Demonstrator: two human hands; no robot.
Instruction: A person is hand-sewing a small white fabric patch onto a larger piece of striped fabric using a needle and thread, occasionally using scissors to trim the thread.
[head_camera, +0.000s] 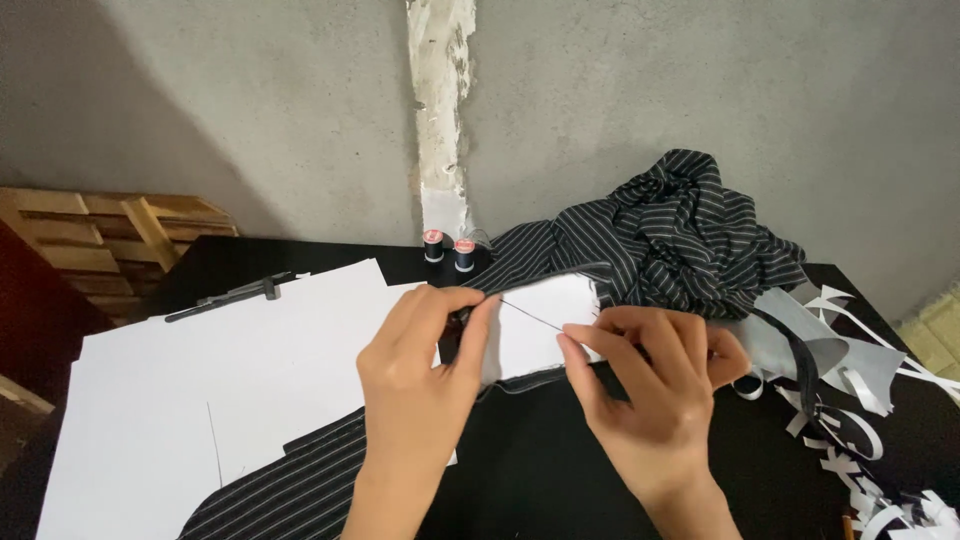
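My left hand (420, 370) pinches the edge of a black pinstriped fabric piece (540, 255) backed with white interfacing (545, 325), thumb and forefinger closed on it near the middle of the table. My right hand (650, 385) sits just to the right, fingertips pinched on a thin dark thread (530, 315) that runs taut across the white patch toward my left fingers. I cannot make out a needle. The rest of the striped cloth lies bunched in a heap (690, 230) behind my right hand.
Large white paper sheets (200, 390) cover the left of the black table (540, 470). Two thread spools (450, 250) stand at the back by the grey wall. A dark tool (225, 298) lies on the paper. White and grey scraps (850, 400) litter the right. Wooden pallets (100, 245) sit at left.
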